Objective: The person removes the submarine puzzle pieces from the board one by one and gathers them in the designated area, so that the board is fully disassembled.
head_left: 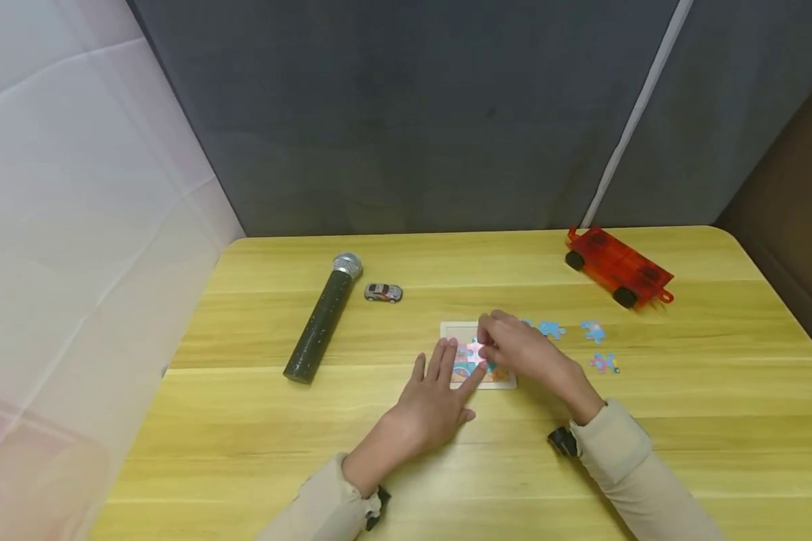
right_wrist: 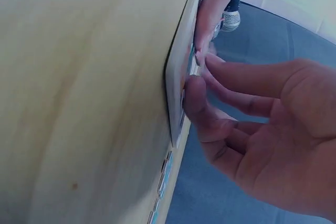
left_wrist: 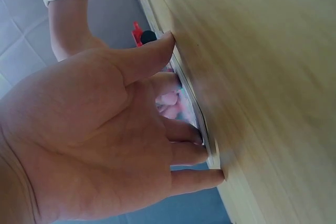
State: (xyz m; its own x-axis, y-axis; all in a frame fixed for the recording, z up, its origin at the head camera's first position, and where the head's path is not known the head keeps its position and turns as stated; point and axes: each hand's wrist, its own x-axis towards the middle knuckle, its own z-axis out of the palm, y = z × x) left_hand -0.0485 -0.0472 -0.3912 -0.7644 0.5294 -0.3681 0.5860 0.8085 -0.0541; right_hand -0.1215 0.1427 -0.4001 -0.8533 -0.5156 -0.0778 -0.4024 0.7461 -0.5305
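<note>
A small jigsaw puzzle in a pale frame [head_left: 452,330] lies on the table, its lower part filled with colourful pieces. My left hand [head_left: 434,406] is spread flat from the near left. Its straight fingers rest on the frame's left side and the pieces, while the thumb touches the near edge in the left wrist view. From the right, my right hand [head_left: 522,347] pinches a pinkish puzzle piece [head_left: 475,352] between thumb and forefinger, low over the picture. Those fingers hide much of the piece. In the right wrist view, the frame's edge [right_wrist: 173,93] runs just beside the right fingertips.
Several loose puzzle pieces [head_left: 593,331] lie to the right of the frame. A dark microphone [head_left: 321,323] and a small toy car [head_left: 383,292] are at the left. A red toy wagon base [head_left: 619,267] with black wheels stands at the back right.
</note>
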